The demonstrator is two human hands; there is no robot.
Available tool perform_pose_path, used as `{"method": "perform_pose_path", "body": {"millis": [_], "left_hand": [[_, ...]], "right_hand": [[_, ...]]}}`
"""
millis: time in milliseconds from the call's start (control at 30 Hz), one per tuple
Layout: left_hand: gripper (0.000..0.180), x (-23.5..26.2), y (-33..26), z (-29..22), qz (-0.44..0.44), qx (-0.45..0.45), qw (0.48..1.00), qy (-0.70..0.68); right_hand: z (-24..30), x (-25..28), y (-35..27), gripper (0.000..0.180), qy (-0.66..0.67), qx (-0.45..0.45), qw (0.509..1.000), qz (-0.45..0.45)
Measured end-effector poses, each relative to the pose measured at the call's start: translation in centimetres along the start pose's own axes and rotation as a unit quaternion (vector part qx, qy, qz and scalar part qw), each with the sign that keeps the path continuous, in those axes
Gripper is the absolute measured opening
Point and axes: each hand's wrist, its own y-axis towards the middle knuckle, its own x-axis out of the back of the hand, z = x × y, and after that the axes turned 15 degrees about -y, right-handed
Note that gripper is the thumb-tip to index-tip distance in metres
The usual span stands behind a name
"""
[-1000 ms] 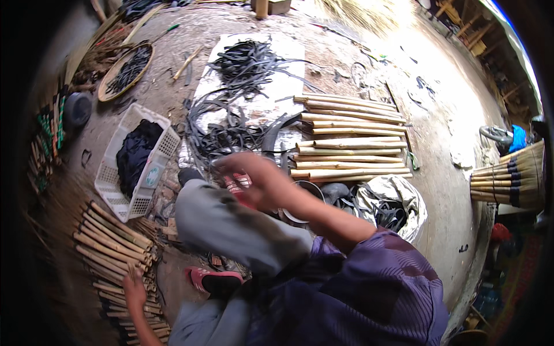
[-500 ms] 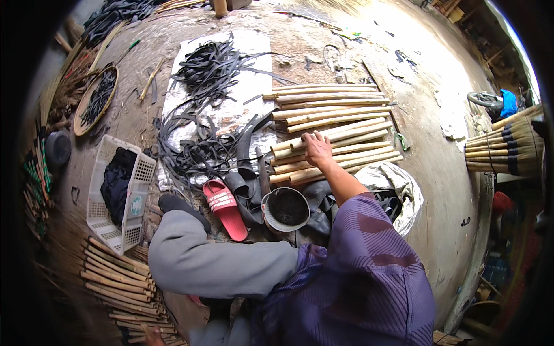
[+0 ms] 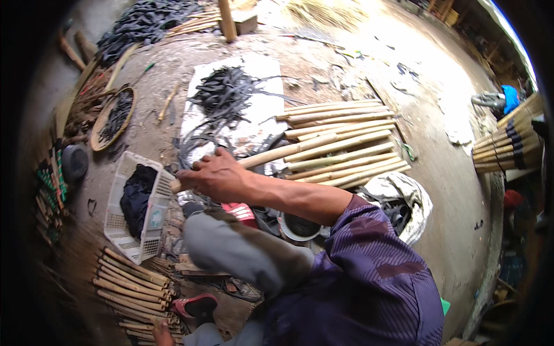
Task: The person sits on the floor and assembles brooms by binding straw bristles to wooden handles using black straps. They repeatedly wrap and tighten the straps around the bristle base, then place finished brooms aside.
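Observation:
My right hand point(image 3: 216, 173) is closed round a pale bamboo stick point(image 3: 274, 154), its arm reaching left across my body. The stick's near end juts out past my fingers above the white crate. Its far end lies over a row of similar bamboo sticks point(image 3: 346, 157) on the floor. Low at the left, part of my left hand point(image 3: 163, 333) shows beside the cut ends of a pile of brush-ended sticks point(image 3: 130, 282). Most of its fingers are hidden, so its grip cannot be made out.
A white plastic crate point(image 3: 158, 216) with black cloth stands left of my knee. Black rubber strips point(image 3: 222, 95) lie on a white sheet point(image 3: 268, 101). A bucket point(image 3: 303, 230), a red slipper point(image 3: 239, 212) and a white sack point(image 3: 418, 202) surround my legs. Finished brooms point(image 3: 508, 141) lean at the right.
My right hand has taken hold of one bamboo stick from the row and carried it left. The view has shifted, and my knee has moved. The left hand stays by the brush-ended sticks.

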Motion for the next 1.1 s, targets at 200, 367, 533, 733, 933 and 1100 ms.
{"method": "perform_pose_path", "body": {"millis": [200, 367, 533, 733, 933, 1100], "left_hand": [[0.032, -1.3, 0.1, 0.1, -0.055, -0.098, 0.993, -0.029], [0.028, -1.6, -2.5, -1.0, -0.068, -0.062, 0.994, -0.061], [0.026, -1.7, -3.8, 0.0, -0.096, 0.014, 0.99, -0.105], [0.033, -4.5, -1.2, 1.8, -0.057, -0.115, 0.991, -0.025], [0.068, -12.7, 2.5, -2.2, -0.012, 0.047, 0.998, 0.034], [0.078, -16.4, 4.7, -4.4, -0.026, 0.072, 0.995, 0.067]], "right_hand": [[12.2, 2.4, 8.7, 0.044, -0.073, 0.176, 0.982, 0.0], [19.3, -6.6, 10.0, 0.037, -0.022, 0.279, 0.958, -0.053], [23.8, -17.7, 5.4, 0.041, 0.011, 0.297, 0.951, 0.085], [27.5, -25.8, 0.3, 0.052, 0.046, 0.247, 0.961, 0.119], [29.2, -29.2, -9.2, 0.022, 0.446, -0.169, 0.879, 0.011], [29.7, -31.7, -11.7, 0.026, 0.555, -0.243, 0.766, 0.216]]}}
